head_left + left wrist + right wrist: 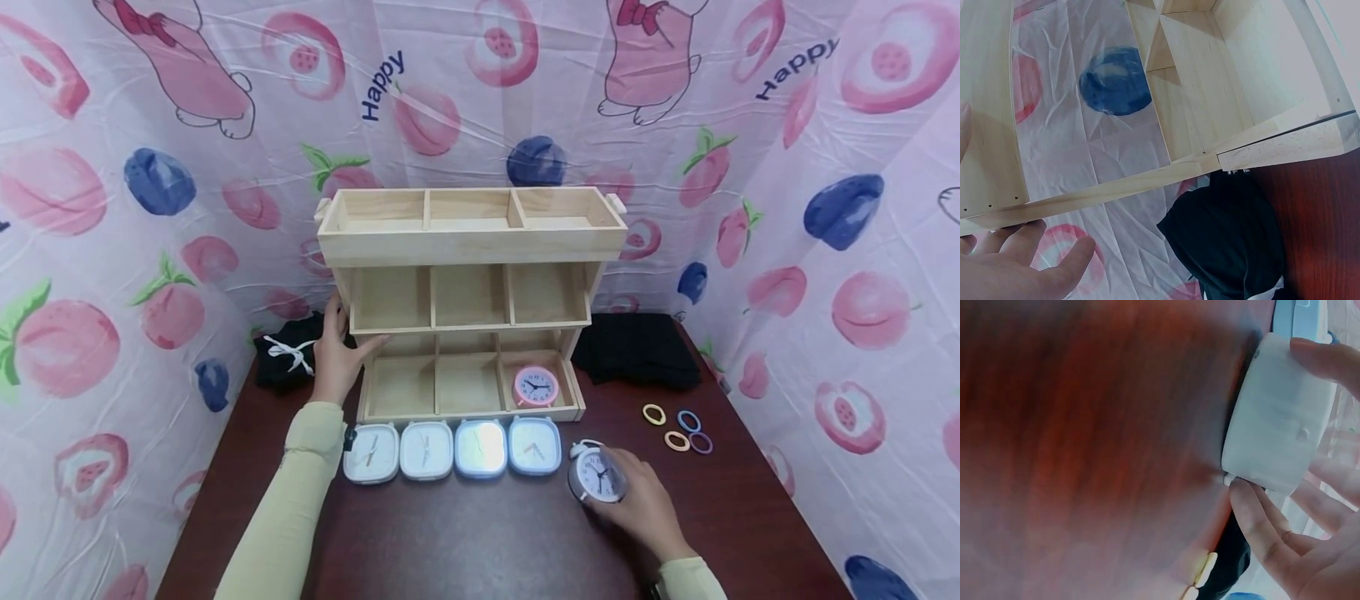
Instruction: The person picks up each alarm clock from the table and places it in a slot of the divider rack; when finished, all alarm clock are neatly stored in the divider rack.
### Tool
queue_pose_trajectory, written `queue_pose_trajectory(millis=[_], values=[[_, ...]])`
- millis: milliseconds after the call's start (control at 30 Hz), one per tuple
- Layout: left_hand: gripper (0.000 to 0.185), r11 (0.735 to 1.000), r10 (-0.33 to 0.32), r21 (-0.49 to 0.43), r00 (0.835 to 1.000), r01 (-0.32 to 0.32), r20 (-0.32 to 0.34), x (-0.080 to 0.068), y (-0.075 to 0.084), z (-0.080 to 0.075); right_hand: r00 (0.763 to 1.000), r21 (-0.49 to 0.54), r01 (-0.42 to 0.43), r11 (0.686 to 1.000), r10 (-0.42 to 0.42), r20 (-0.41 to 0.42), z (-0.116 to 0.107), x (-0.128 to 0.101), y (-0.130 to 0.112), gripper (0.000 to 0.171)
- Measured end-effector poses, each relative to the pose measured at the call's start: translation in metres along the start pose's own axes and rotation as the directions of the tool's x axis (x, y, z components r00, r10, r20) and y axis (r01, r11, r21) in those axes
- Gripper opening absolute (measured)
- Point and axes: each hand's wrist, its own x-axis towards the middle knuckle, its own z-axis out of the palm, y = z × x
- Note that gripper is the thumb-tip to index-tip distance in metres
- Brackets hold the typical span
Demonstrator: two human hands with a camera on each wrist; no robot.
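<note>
A three-tier wooden organiser (pixel 468 250) stands at the back of the dark red table (pixel 487 542). My left hand (pixel 335 354) rests flat against its left side panel (pixel 997 125), fingers straight. My right hand (pixel 637 500) grips a round white alarm clock (pixel 596 475) on the table at the right front; the right wrist view shows fingers curled round the clock's white casing (pixel 1275 419). A pink alarm clock (pixel 535 386) sits in the bottom tier's right compartment. Several square white and pale blue clocks (pixel 452 450) lie in a row before the organiser.
A black cloth bundle with a white cord (pixel 288 358) lies left of the organiser, also seen as black cloth (pixel 1229 244) in the left wrist view. Another black cloth (pixel 636 350) lies to the right. Several coloured hair rings (pixel 678 427) sit near the right edge. Patterned sheets wall the table.
</note>
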Motion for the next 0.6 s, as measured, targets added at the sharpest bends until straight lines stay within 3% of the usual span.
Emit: queue_pose_trajectory(millis=[133, 333, 600], values=[[0.114, 1.0, -0.009, 0.003, 1.0, 0.009, 0.003, 0.0, 0.001, 0.0, 0.998, 0.028, -0.044, 0.999, 0.045, -0.045, -0.001, -0.004, 0.002, 0.086], [0.114, 1.0, -0.001, 0.0, 1.0, 0.001, 0.008, 0.0, 0.002, 0.0, 0.979, 0.047, -0.01, 0.999, 0.019, -0.201, -0.003, -0.008, 0.002, 0.084], [0.114, 1.0, -0.011, 0.001, 1.0, 0.011, 0.011, 0.001, 0.0, -0.001, 0.957, 0.08, 0.031, 0.996, -0.006, -0.289, -0.008, 0.014, -0.011, 0.085]])
